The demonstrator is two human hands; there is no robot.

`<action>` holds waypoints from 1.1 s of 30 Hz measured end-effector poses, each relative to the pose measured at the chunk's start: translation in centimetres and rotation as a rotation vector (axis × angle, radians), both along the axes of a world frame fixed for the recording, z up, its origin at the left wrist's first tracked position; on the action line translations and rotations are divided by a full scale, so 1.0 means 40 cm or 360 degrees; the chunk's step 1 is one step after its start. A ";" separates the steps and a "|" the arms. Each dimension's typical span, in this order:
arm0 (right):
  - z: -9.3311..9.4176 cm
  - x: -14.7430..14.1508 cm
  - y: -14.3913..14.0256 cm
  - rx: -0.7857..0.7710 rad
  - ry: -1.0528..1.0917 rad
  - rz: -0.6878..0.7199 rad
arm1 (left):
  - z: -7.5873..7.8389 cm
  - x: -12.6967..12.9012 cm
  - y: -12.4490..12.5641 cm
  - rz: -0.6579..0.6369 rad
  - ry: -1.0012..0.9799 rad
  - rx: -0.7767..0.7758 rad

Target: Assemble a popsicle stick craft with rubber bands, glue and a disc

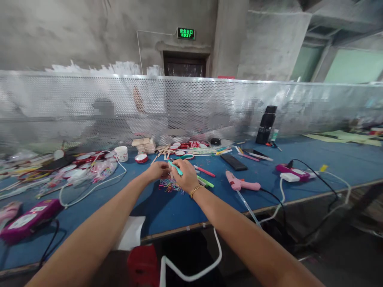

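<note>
My right hand [186, 175], with a gold chain bracelet at the wrist, is closed around a teal marker pen [176, 167] that slants across its fingers. My left hand [159, 171] meets it fingertip to fingertip. Its fingers are pinched together, and whatever is between them is too small and covered to make out. Under both hands, a loose heap of multicoloured thin strings [170, 185] lies on the blue table [176, 215]. Just right of my right hand lie a pink marker [206, 171] and green markers [206, 182].
A pink glue gun [241, 184] with a black cord lies right, near a black phone [233, 162] and a purple power strip [292, 172]. Another purple strip [32, 221] sits left. Behind are a paper cup [121, 154], wooden sticks [164, 152], a black bottle [266, 124] and a perforated metal screen [191, 103].
</note>
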State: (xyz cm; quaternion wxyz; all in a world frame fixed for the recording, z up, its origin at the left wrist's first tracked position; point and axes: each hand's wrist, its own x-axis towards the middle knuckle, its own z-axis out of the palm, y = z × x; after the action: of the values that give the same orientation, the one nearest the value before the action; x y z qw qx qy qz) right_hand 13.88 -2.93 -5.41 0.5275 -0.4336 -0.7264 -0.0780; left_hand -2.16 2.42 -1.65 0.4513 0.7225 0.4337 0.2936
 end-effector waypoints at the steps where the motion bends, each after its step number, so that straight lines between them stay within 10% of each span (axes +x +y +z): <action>1: 0.000 0.000 0.000 -0.0001 -0.0003 0.0002 | 0.000 -0.001 -0.001 0.0000 0.0001 0.0005; 33: -0.003 0.000 0.000 0.0048 0.0013 0.0052 | -0.012 -0.007 0.011 -0.0030 -0.0002 -0.0013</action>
State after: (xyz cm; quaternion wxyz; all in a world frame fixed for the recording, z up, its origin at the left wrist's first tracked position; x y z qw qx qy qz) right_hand 13.88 -2.91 -5.54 0.5382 -0.4139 -0.7300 -0.0784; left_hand -2.44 2.87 -2.12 0.4572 0.7245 0.4278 0.2881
